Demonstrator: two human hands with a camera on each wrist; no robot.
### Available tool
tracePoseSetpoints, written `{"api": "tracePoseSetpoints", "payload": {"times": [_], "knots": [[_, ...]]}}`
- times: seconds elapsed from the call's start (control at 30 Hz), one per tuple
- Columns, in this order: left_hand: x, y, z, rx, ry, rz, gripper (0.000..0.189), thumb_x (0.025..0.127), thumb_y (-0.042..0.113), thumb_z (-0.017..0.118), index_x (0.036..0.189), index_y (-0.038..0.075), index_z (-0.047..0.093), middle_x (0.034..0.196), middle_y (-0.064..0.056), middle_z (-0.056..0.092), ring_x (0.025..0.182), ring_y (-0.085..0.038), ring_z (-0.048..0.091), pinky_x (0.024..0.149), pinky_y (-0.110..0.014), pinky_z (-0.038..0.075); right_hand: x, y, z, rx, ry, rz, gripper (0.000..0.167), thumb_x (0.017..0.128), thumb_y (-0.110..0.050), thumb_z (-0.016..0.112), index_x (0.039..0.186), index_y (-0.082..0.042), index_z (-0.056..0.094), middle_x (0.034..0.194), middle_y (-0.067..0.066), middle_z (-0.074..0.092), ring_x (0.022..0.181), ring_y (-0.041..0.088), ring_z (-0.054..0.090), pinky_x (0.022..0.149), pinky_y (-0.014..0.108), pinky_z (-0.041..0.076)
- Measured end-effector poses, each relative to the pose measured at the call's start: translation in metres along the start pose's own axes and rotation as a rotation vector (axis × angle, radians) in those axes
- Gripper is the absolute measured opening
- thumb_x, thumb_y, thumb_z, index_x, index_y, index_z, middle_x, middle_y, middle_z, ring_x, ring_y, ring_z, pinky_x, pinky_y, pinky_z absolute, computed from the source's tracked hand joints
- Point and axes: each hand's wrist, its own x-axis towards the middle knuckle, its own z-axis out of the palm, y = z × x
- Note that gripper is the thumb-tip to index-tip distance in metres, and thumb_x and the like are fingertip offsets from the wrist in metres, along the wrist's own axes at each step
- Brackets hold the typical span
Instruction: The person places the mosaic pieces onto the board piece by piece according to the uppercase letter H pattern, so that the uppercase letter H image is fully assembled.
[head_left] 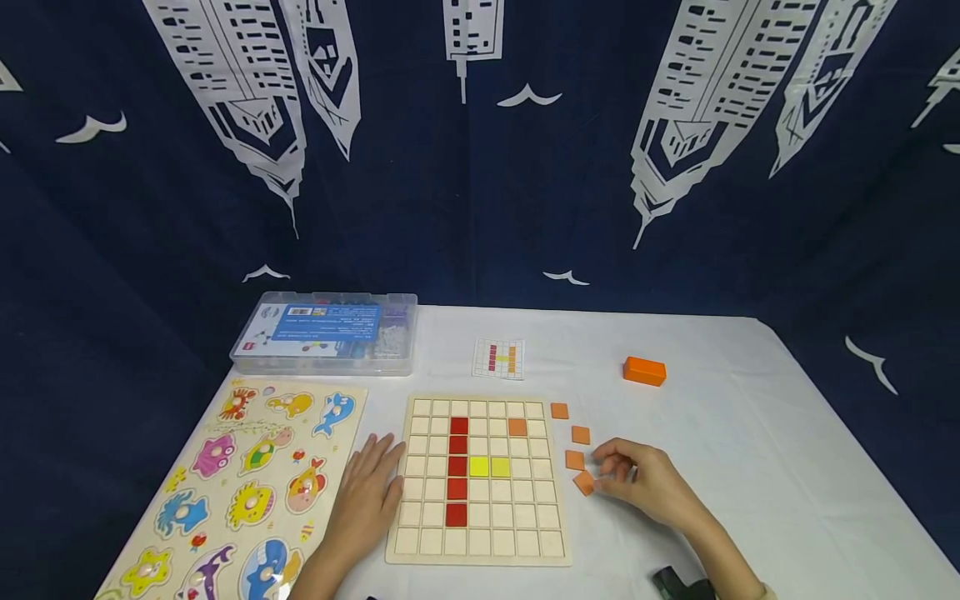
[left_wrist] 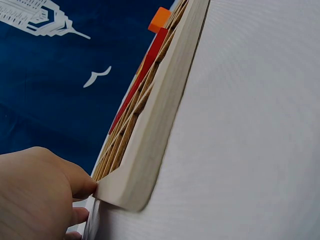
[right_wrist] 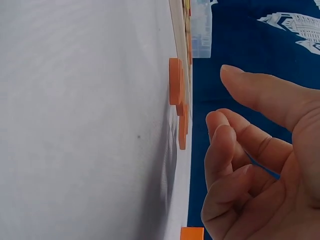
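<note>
A square wooden grid board point(head_left: 416, 540) lies on the white table. Red tiles point(head_left: 457, 467) form a column in it, two yellow tiles point(head_left: 489, 467) sit to their right, and one orange tile point(head_left: 517, 427) is in the upper right. My left hand point(head_left: 367, 492) rests along the board's left side, fingers extended; in the left wrist view its thumb point(left_wrist: 80, 182) touches the board's corner. Several loose orange tiles point(head_left: 575, 460) lie right of the board. Close beside them hovers my right hand point(head_left: 645, 483), holding nothing; its thumb point(right_wrist: 260, 92) is apart from the bent fingers.
A small printed card point(head_left: 498, 359) showing a coloured pattern lies behind the board. Farther right is an orange block point(head_left: 644, 372). A clear plastic case point(head_left: 397, 333) stands at the back left, with an animal puzzle board point(head_left: 292, 450) in front of it.
</note>
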Motion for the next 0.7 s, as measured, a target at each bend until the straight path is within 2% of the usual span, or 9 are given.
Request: {"api": "tracePoseSetpoints", "payload": {"times": [0.43,0.7], "knots": [[0.0,0.001,0.0,0.004,-0.002,-0.004,0.043,0.092,0.009,0.061,0.134,0.001,0.056,0.146,-0.019,0.048,0.143,-0.042,0.033,0.117,-0.059,0.021,0.0,0.01,0.004,0.036,-0.034,-0.024,0.029,0.075,-0.015,0.084,0.098,-0.009,0.069,0.079,-0.002,0.064,0.063,0.001,0.05,0.055,0.017,0.044],[0.001,0.001,0.0,0.004,-0.01,-0.006,0.043,0.093,0.009,0.06,0.135,0.002,0.056,0.147,-0.019,0.048,0.143,-0.042,0.032,0.117,-0.059,0.02,0.0,0.014,0.009,0.062,-0.076,-0.009,0.028,0.075,-0.012,0.083,0.099,-0.009,0.068,0.081,-0.001,0.063,0.062,0.002,0.051,0.055,0.018,0.046]]}}
